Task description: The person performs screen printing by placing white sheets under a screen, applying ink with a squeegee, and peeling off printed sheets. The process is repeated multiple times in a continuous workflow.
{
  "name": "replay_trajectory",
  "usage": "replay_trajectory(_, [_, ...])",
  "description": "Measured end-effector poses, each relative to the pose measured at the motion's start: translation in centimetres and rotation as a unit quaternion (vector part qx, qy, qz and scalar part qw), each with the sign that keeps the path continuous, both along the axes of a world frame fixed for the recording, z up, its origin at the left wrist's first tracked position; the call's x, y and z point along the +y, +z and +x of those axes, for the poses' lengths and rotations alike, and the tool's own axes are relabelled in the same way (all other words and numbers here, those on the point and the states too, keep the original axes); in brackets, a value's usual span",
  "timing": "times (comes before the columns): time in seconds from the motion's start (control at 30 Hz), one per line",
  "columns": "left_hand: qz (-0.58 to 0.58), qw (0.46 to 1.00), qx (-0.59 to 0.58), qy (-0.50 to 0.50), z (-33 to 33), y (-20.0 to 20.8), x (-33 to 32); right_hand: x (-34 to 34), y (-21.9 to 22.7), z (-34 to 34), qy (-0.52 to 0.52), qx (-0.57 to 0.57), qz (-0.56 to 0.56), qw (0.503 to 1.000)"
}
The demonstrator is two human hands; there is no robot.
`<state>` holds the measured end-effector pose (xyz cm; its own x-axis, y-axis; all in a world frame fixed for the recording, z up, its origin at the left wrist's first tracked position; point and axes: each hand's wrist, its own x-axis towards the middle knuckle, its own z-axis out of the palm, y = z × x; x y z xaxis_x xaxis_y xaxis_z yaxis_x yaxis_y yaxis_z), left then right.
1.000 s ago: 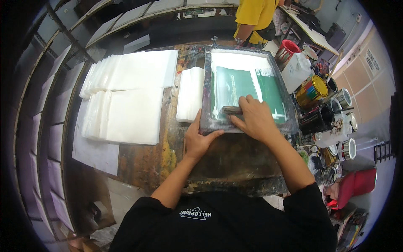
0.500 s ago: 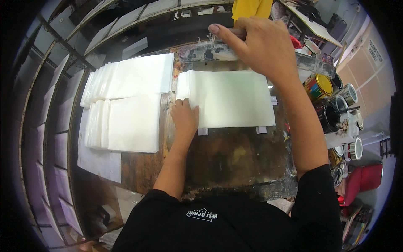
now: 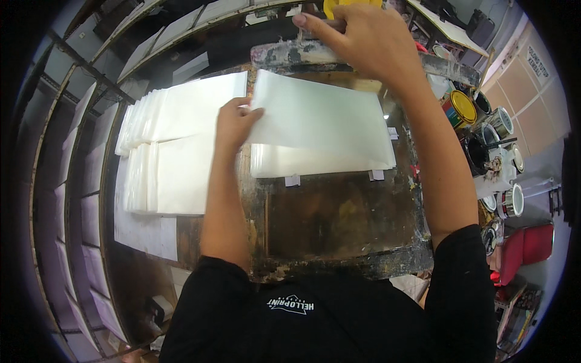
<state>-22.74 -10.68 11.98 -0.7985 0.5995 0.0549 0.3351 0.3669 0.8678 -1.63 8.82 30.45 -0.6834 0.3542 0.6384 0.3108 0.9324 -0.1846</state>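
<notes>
A thin, translucent white sheet [image 3: 315, 112] is pinched at its left end by my left hand [image 3: 235, 126], which is closed on it. That end is raised and tilted above a pile of similar sheets [image 3: 339, 162] on the dark, stained work board [image 3: 339, 224]. Small white tabs [image 3: 292, 180] stick out along the pile's near and right edges. Up at the far side, my right hand [image 3: 375, 45] is closed round a dark bar [image 3: 336, 25], most of it hidden by the fingers. Just beyond the pile lies a paint-smeared beam [image 3: 290, 54].
Two fanned stacks of white sheets [image 3: 181, 115] lie on the table's left side. Open paint cans [image 3: 463, 107] crowd the right edge, near a red chair [image 3: 529, 251]. Metal racks with panels [image 3: 91, 212] line the left, and a yellow cloth [image 3: 330, 7] shows at the far side.
My left hand has moved from the pile's left edge up and away from me, lifting the top sheet's left end. My right hand has shifted slightly farther away and left, still closed.
</notes>
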Motion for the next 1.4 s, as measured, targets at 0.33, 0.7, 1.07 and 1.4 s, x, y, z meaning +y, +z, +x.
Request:
replay_trajectory(0.33, [0.058, 0.958, 0.279, -0.033, 6.6, -3.7, -0.2, 0.3, -0.5, 0.7, 0.004, 0.001, -0.003, 1.000])
replay_trajectory(0.7, [-0.032, 0.900, 0.386, -0.201, 22.4, -13.0, 11.5, 1.9, 0.3, -1.4, -0.001, -0.027, 0.023, 0.999])
replay_trajectory(1.07, [-0.201, 0.910, 0.291, -0.214, 24.0, -10.6, 17.8, 1.5, 2.4, -0.8, 0.034, -0.041, 0.001, 0.999])
replay_trajectory(1.4, [0.024, 0.975, 0.133, -0.176, 19.7, -11.8, 14.2, 1.3, 0.8, -0.8, 0.030, -0.025, 0.048, 0.998])
